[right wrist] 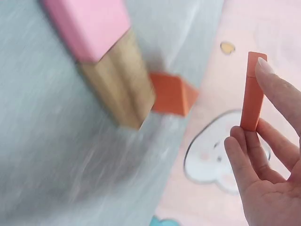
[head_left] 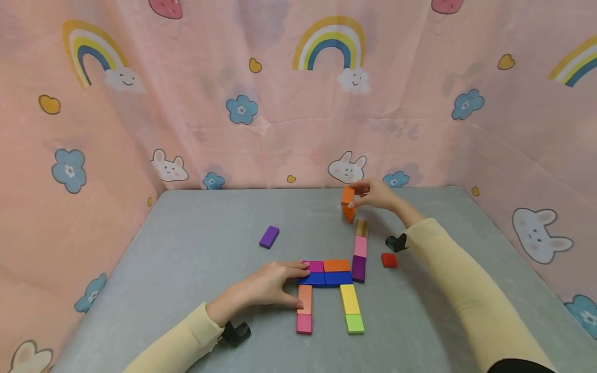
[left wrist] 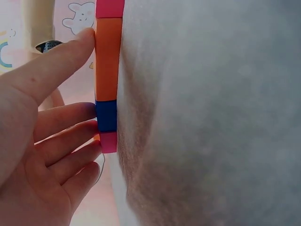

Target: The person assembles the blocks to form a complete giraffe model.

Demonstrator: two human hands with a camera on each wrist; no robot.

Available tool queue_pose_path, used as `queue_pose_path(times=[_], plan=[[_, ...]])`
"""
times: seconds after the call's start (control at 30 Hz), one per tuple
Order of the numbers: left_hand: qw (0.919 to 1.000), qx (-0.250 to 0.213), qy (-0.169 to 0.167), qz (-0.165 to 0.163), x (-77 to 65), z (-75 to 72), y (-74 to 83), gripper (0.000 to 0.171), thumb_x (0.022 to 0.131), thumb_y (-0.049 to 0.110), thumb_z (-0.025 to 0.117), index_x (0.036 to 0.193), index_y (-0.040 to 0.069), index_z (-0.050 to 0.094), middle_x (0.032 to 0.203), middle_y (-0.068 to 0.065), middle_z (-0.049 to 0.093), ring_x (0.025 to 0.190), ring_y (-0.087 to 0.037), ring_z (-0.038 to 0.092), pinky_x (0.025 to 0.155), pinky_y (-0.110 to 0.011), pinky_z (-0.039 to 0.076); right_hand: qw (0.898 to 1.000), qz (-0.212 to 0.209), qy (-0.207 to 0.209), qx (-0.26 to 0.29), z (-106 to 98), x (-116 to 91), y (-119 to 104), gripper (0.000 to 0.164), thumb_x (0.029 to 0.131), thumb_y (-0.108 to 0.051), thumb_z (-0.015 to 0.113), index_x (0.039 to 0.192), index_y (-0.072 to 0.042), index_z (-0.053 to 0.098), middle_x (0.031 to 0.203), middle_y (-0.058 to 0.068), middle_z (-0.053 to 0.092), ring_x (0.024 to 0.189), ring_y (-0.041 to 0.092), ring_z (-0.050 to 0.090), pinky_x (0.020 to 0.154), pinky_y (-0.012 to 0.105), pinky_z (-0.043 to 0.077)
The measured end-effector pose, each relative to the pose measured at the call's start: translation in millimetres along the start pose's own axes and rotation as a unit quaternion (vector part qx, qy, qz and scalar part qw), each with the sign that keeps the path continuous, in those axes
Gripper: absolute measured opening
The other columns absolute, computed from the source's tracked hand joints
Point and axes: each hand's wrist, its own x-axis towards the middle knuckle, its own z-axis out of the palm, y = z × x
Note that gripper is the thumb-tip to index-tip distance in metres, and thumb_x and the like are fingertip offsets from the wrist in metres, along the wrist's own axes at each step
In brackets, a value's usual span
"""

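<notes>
My right hand [head_left: 380, 194] pinches an orange block [right wrist: 253, 101] on end between thumb and fingertips, at the table's far edge. Just beyond the wooden block lies an orange wedge-shaped block [right wrist: 170, 94]. A column of a wooden block [head_left: 361, 228], a pink block [head_left: 360, 246] and a purple block [head_left: 358, 269] runs toward me. With fingers extended, my left hand [head_left: 268, 285] touches the left end of a flat block figure: magenta block [head_left: 315, 266] and blue block [head_left: 311, 280] by the fingertips, peach-orange block [head_left: 305, 298] by the thumb.
The figure also has an orange block [head_left: 337, 266], a second blue block [head_left: 338, 280], and legs ending in pink [head_left: 304, 325] and green [head_left: 354, 324] blocks, with yellow [head_left: 350, 299] above the green. A loose purple block [head_left: 269, 237] lies left, a red one [head_left: 389, 260] right.
</notes>
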Motion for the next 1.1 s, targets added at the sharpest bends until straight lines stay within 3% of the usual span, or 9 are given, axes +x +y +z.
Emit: queue_pose_path(times=[0.33,0.5,0.73,1.1], plan=[[1.0000,0.002,0.003,0.000,-1.4,-0.7,-1.8,0.068,0.079,0.046,0.073,0.136,0.015,0.054,0.146,0.002,0.045,0.135,-0.014,0.042,0.108,-0.036,0.038,0.999,0.036,0.020,0.023,-18.6,-19.7,37.3,0.066,0.082,-0.023,0.075,0.138,0.001,0.047,0.139,0.024,0.048,0.125,0.040,0.047,0.102,0.052,0.040],[1.0000,0.007,0.003,0.002,-1.9,-0.8,-2.1,0.067,0.079,0.047,0.073,0.135,0.015,0.054,0.145,0.002,0.046,0.134,-0.015,0.043,0.108,-0.036,0.038,0.998,0.062,0.015,0.011,-11.8,-21.9,53.3,0.068,0.081,-0.028,0.075,0.138,-0.001,0.047,0.138,0.024,0.048,0.125,0.040,0.048,0.104,0.052,0.039],[1.0000,0.008,0.002,0.003,-0.9,-0.6,-1.0,0.068,0.079,0.048,0.073,0.136,0.015,0.054,0.145,0.003,0.046,0.134,-0.014,0.043,0.108,-0.035,0.038,0.998,0.066,0.013,0.006,1.5,-20.2,67.8,0.066,0.081,-0.027,0.075,0.135,0.002,0.050,0.130,0.026,0.055,0.120,0.040,0.053,0.104,0.053,0.038],[0.9999,0.011,0.009,0.009,-0.2,1.8,-0.6,0.068,0.078,0.049,0.073,0.135,0.014,0.055,0.144,0.002,0.047,0.134,-0.014,0.043,0.107,-0.034,0.039,0.998,0.056,-0.001,-0.006,9.9,-20.4,71.6,0.063,0.084,-0.025,0.072,0.136,0.002,0.048,0.134,0.026,0.052,0.119,0.040,0.050,0.104,0.054,0.037]])
